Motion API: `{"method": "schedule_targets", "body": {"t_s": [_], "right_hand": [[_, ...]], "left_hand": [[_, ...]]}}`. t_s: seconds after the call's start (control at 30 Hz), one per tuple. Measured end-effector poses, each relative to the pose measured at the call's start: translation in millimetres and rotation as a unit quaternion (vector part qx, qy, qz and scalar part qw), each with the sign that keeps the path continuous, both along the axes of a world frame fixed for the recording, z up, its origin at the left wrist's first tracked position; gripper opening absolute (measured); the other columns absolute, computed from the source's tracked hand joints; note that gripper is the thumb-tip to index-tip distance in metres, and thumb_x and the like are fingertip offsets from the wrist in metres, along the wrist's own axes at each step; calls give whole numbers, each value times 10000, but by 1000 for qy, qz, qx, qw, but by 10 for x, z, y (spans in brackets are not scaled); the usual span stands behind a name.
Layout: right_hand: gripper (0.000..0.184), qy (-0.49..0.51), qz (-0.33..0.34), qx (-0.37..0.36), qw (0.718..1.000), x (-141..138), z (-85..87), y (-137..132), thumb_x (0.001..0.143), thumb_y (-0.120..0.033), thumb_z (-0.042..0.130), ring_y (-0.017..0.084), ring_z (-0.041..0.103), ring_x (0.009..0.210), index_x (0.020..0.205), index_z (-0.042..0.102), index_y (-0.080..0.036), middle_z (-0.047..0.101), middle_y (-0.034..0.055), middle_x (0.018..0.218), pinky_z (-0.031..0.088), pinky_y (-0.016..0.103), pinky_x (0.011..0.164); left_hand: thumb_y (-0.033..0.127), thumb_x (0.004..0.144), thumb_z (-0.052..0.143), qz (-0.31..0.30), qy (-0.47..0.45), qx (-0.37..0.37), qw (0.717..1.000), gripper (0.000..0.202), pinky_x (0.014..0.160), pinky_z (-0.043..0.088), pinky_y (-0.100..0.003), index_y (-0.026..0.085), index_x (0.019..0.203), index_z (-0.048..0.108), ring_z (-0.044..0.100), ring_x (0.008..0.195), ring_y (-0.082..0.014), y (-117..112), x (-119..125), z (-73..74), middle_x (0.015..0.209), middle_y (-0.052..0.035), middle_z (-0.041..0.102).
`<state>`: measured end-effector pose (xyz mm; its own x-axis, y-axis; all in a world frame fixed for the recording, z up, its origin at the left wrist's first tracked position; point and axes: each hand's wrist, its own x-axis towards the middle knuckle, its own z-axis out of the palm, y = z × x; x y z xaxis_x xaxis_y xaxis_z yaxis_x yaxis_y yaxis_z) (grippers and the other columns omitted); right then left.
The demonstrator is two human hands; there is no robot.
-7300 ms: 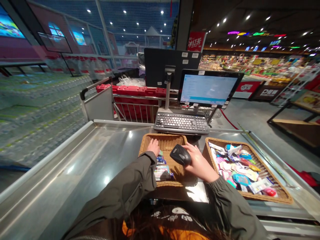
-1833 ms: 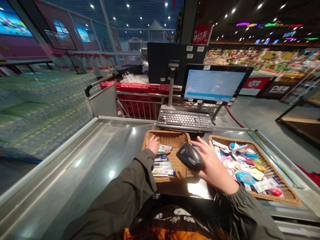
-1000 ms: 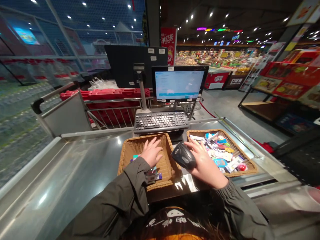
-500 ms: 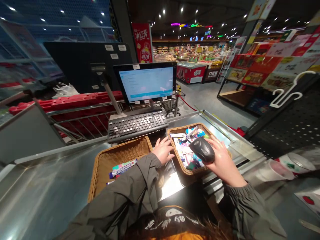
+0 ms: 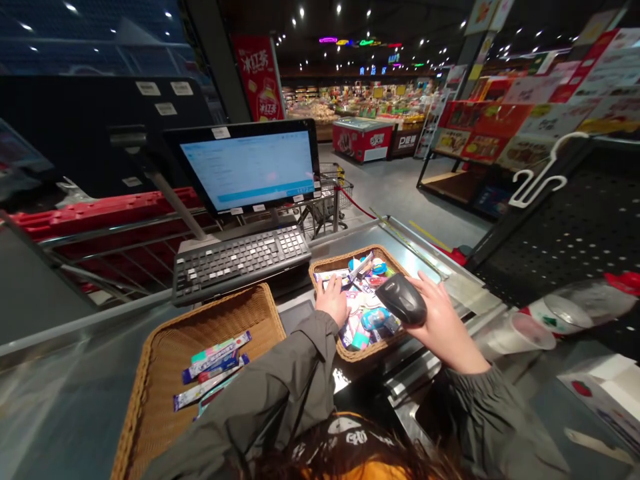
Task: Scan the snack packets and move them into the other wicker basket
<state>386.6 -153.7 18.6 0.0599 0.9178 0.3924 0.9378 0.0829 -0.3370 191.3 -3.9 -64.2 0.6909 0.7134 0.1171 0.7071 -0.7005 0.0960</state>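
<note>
My right hand [image 5: 443, 323] is wrapped round a black barcode scanner [image 5: 403, 300], held above the right wicker basket [image 5: 367, 353]. Wrapped snacks [image 5: 363, 303] fill that basket in a jumble, among them slim stick packs and blue-wrapped pieces. My left hand [image 5: 333, 301] reaches over the basket's left side, its fingers slightly apart and pointing down at a white and purple stick pack [image 5: 330, 274]. Whether the fingertips touch it is hard to see. In the larger left wicker basket [image 5: 145, 393] lie several stick packs [image 5: 215, 367], partly covered by my left sleeve.
A black keyboard [image 5: 243, 260] and a lit monitor [image 5: 250, 167] stand behind the baskets on the metal counter [image 5: 65, 373]. Paper cups [image 5: 525, 333] and a white box [image 5: 605, 387] are at the right, below a white hanger [image 5: 540, 180].
My left hand has moved from the gap between the baskets into the right basket's left side. The scanner stays in my right hand. The view has shifted, showing more of the left basket's packs.
</note>
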Motion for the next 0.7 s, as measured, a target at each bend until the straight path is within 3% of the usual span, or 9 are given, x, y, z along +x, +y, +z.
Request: {"method": "schedule_targets", "body": {"t_s": [0.27, 0.37, 0.47, 0.6, 0.7], "right_hand": [[561, -2, 22, -27, 999, 57, -85, 135, 725, -252, 591, 413, 328, 1408, 1279, 521, -190, 553, 150, 1350, 248, 679, 1105], [548, -1, 28, -33, 999, 45, -84, 158, 732, -249, 595, 400, 321, 1415, 1273, 524, -202, 546, 143, 1362, 246, 673, 1109], [509, -5, 32, -36, 999, 17, -66, 162, 756, -279, 608, 397, 307, 1422, 1255, 545, -198, 535, 148, 1372, 245, 675, 1111], [495, -6, 36, -38, 999, -24, -50, 160, 771, -301, 611, 397, 310, 1419, 1251, 555, -193, 530, 150, 1375, 249, 682, 1106], [513, -8, 39, -30, 999, -54, -49, 159, 768, -308, 614, 398, 309, 1419, 1262, 547, -190, 527, 153, 1378, 253, 684, 1103]], "left_hand": [[319, 829, 596, -8, -6, -35, 999, 275, 1157, 126, -662, 155, 1018, 709, 298, 1424, -351, -111, 95, -26, 1488, -173, 437], [354, 773, 654, 2, -26, -59, 998, 341, 1151, 154, -665, 157, 1046, 701, 340, 1391, -368, -134, 86, -19, 1406, -167, 528], [373, 771, 655, 23, -50, -90, 994, 273, 1144, 186, -658, 191, 964, 719, 380, 1360, -365, -136, 48, 2, 1297, -122, 616], [375, 819, 612, 53, -88, -119, 987, 200, 1146, 218, -627, 203, 832, 713, 394, 1358, -340, -139, -41, 139, 1328, -86, 604], [358, 846, 592, 98, -132, -114, 980, 188, 1153, 225, -610, 203, 791, 683, 386, 1380, -304, -132, -187, 370, 1395, -69, 561]]}}
